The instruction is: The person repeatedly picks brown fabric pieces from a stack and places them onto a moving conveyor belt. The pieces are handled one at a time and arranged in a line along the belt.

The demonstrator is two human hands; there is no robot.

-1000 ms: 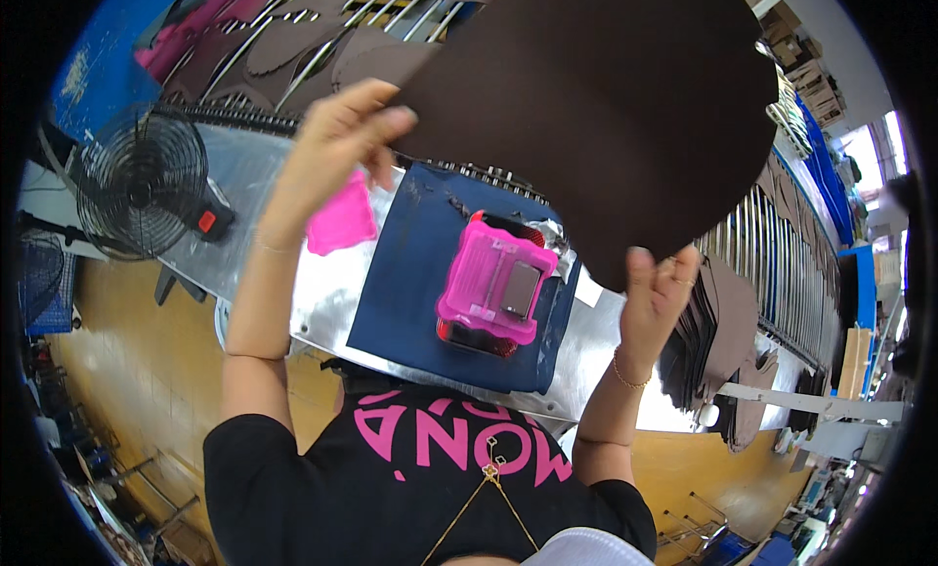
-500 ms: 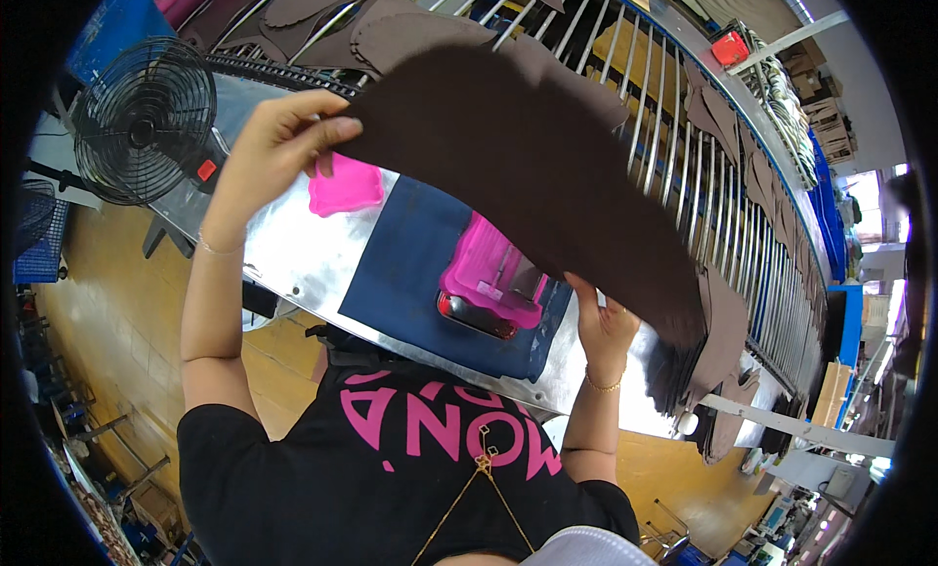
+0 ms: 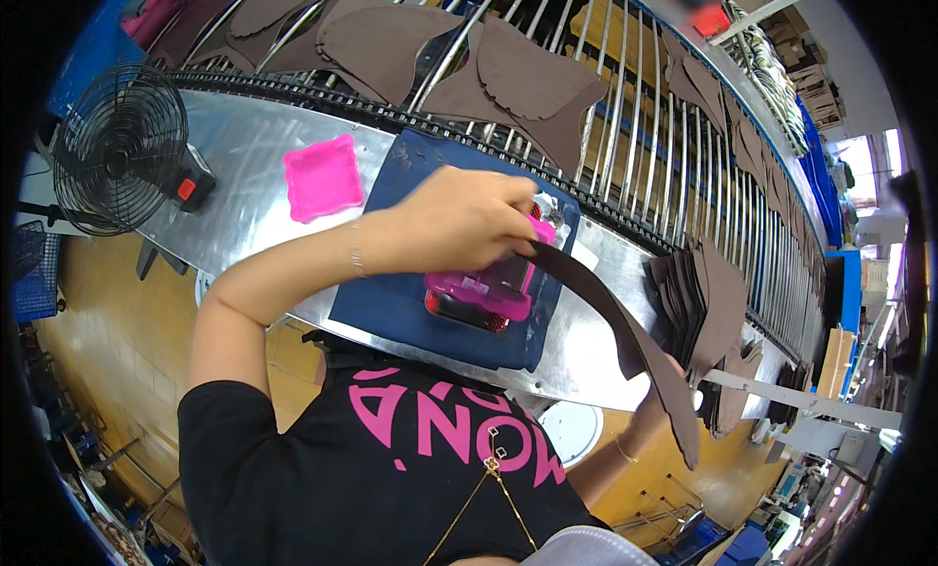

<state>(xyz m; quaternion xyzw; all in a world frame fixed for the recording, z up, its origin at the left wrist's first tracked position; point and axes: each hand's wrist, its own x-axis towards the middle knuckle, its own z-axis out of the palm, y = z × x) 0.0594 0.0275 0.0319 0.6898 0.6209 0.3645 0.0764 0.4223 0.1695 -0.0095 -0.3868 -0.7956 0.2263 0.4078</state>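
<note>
My left hand (image 3: 469, 219) pinches one end of a dark brown flat cut piece (image 3: 606, 307), which looks like leather or fabric. The piece curves down to the right, seen almost edge-on. At its lower end my right hand (image 3: 653, 402) holds it, with the fingers partly hidden behind it. Below my left hand sits a pink plastic tray (image 3: 469, 285) on a dark blue mat (image 3: 386, 297); a red and black object (image 3: 464, 312) shows under the tray's front edge. To the right stands a stack of similar brown pieces (image 3: 715, 297).
A second pink tray (image 3: 324, 178) lies on the metal table (image 3: 244, 214) at the left, near a black fan (image 3: 119, 161). Beyond the table runs a rack of metal bars (image 3: 630, 126) with brown cut pieces (image 3: 537, 83) on it. A white stool (image 3: 572, 429) stands below the table edge.
The brown piece has swung from spread wide over the mat to hanging at the right. My left hand has moved right over the pink tray; my right hand has moved right and nearer.
</note>
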